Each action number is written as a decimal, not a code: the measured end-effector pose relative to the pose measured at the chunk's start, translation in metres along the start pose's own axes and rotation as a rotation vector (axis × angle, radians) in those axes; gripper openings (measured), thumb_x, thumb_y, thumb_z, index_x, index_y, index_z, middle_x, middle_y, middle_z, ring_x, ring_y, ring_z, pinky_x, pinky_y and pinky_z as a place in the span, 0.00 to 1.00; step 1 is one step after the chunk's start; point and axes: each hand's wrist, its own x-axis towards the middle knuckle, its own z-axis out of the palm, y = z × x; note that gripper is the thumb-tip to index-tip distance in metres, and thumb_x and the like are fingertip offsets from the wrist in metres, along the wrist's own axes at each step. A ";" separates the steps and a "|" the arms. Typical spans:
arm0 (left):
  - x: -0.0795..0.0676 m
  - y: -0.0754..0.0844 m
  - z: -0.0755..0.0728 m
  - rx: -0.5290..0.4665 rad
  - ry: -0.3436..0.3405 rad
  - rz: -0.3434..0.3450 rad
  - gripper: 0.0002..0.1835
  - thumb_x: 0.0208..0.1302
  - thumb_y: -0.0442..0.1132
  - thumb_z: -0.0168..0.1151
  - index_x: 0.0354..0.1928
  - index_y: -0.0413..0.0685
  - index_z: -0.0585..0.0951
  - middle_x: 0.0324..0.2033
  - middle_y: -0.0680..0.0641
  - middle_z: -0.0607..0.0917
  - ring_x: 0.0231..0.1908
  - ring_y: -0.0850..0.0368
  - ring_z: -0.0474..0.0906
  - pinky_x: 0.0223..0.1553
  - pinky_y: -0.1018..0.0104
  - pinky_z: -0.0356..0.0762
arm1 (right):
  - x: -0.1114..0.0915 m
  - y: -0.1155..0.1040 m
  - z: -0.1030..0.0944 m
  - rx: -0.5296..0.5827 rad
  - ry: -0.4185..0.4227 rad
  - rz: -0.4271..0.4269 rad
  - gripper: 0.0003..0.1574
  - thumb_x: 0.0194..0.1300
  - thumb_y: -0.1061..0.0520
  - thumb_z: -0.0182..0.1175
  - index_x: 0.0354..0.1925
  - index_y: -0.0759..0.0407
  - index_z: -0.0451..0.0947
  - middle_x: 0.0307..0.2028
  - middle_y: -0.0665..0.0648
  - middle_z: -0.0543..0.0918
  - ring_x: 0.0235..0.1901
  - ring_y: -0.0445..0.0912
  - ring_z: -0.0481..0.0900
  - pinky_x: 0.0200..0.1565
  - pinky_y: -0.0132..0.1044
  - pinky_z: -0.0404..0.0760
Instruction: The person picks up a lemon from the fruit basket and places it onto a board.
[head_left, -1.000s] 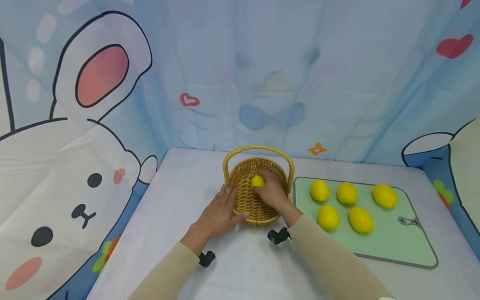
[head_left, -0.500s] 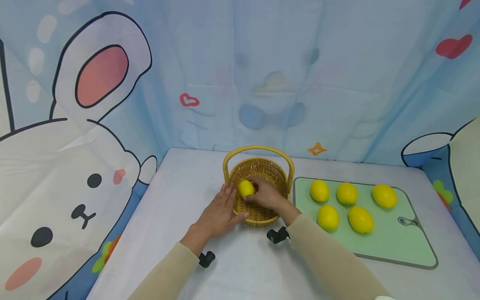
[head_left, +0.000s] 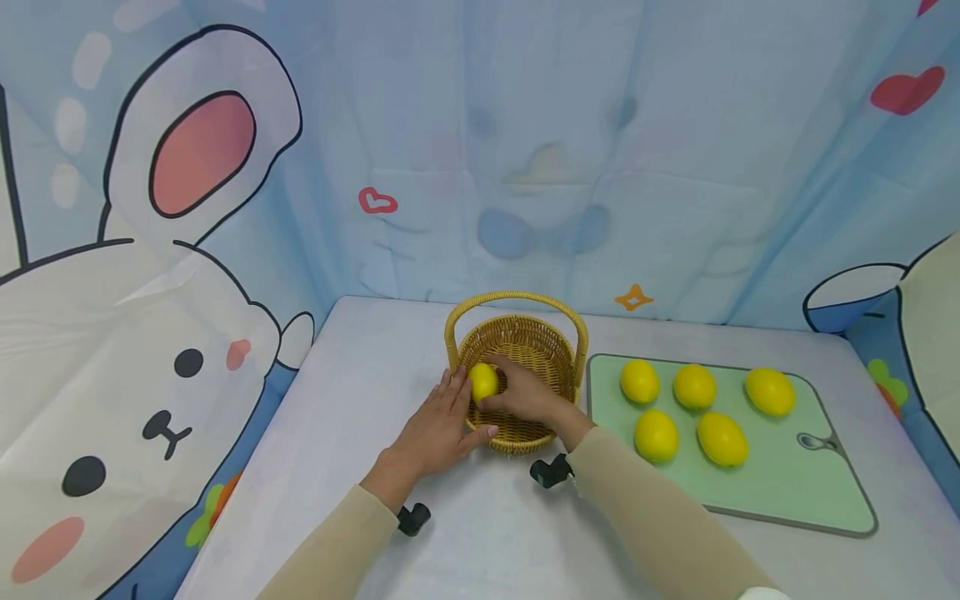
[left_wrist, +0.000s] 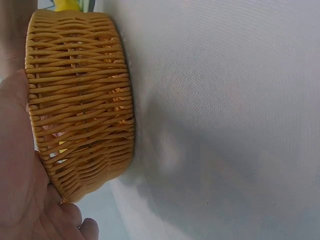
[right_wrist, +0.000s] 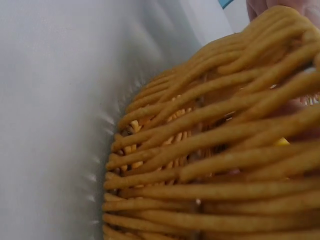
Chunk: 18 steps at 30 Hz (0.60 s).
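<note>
A round woven wicker basket with an arched handle stands on the white table. My left hand rests on the basket's left side, fingers straight along the rim and thumb at the front edge. In the left wrist view, the left hand lies against the wicker wall. My right hand reaches inside the basket and grips a yellow lemon between thumb and fingers. The lemon is at the left inner wall, close to my left fingertips. In the right wrist view, the basket's weave hides most of the right hand.
To the right lies a pale green cutting board with several lemons on its left and upper parts. A patterned blue curtain hangs behind the table and at both sides.
The right hand has moved left inside the basket, carrying the lemon from near the middle to the left wall. The left hand and the basket have stayed in place.
</note>
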 end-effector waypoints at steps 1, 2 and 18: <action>0.000 0.000 0.000 0.001 0.001 0.001 0.53 0.78 0.73 0.41 0.84 0.35 0.49 0.85 0.37 0.45 0.84 0.41 0.37 0.83 0.49 0.49 | 0.001 0.000 0.001 -0.005 0.002 -0.004 0.53 0.66 0.49 0.74 0.80 0.58 0.61 0.66 0.63 0.79 0.57 0.54 0.81 0.61 0.51 0.82; 0.000 -0.001 0.001 0.002 -0.001 0.000 0.53 0.78 0.73 0.41 0.84 0.36 0.49 0.85 0.37 0.44 0.84 0.41 0.37 0.83 0.49 0.49 | 0.001 0.000 0.001 -0.012 0.004 -0.009 0.52 0.66 0.48 0.75 0.79 0.58 0.62 0.65 0.62 0.79 0.56 0.53 0.81 0.60 0.50 0.82; -0.001 0.000 0.000 -0.015 0.002 -0.001 0.52 0.78 0.73 0.40 0.84 0.37 0.49 0.85 0.38 0.45 0.84 0.41 0.37 0.83 0.49 0.49 | 0.003 -0.002 0.007 -0.085 0.023 -0.080 0.48 0.65 0.48 0.74 0.76 0.58 0.67 0.62 0.59 0.81 0.51 0.50 0.81 0.54 0.47 0.84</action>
